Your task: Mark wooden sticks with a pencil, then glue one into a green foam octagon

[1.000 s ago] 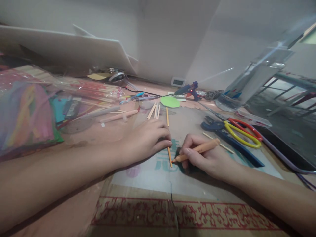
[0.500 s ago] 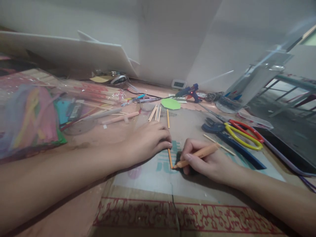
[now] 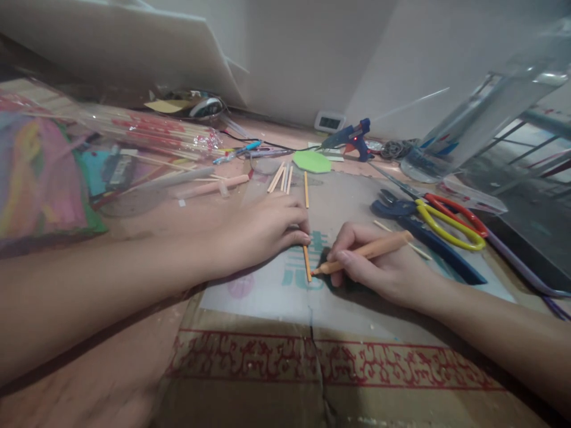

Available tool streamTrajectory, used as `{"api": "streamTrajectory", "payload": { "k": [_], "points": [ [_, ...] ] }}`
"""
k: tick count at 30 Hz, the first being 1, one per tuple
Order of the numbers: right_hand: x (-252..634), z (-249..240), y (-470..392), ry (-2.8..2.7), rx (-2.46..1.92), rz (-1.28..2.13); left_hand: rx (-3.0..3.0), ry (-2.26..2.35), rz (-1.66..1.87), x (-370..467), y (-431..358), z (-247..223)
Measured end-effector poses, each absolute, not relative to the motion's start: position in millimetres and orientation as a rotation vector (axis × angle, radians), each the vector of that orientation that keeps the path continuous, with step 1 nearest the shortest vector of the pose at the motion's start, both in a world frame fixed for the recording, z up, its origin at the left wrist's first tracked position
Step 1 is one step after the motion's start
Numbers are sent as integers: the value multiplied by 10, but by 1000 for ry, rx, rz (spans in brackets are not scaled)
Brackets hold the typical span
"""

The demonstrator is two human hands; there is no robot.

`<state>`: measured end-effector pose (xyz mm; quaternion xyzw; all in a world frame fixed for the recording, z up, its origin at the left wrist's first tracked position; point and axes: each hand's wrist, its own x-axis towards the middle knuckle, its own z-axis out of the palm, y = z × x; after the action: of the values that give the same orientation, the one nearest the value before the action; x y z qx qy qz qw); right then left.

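Two hands at work: left hand (image 3: 263, 229) pins thin, light, likely snappable stick (image 3: 307, 261) flat under its fingertips; right hand (image 3: 379, 270) pinches knife (image 3: 363, 254) pen-style, tip at the stick's near end.

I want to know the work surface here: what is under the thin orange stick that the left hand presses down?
The orange stick lies on a flattened cardboard sheet with teal print. The left hand covers its middle, so the surface there is hidden. The right hand holds an orange craft knife at its near end.
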<state>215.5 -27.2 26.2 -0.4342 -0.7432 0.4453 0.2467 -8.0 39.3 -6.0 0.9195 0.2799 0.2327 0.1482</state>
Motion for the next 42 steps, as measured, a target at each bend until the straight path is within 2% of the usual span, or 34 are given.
{"api": "streamTrajectory", "payload": {
  "k": [17, 23, 29, 33, 42],
  "points": [
    [2180, 224, -284, -1971, -1145, 1234, 2679, 760, 725, -107, 415, -107],
    [2255, 145, -237, -1602, -1213, 999, 2694, 939, 867, -138, 317, -29],
    [2278, 135, -119, -1458, -1247, 1031, 2714, 1182, 444, -103, 13, 140],
    [2251, 125, -118, -1496, -1228, 1038, 2686, 1183, 363, -84, -39, 90],
    [2262, 76, -83, -1378, -1003, 958, 2594, 879, 798, -147, 133, -6]
  ]
}}
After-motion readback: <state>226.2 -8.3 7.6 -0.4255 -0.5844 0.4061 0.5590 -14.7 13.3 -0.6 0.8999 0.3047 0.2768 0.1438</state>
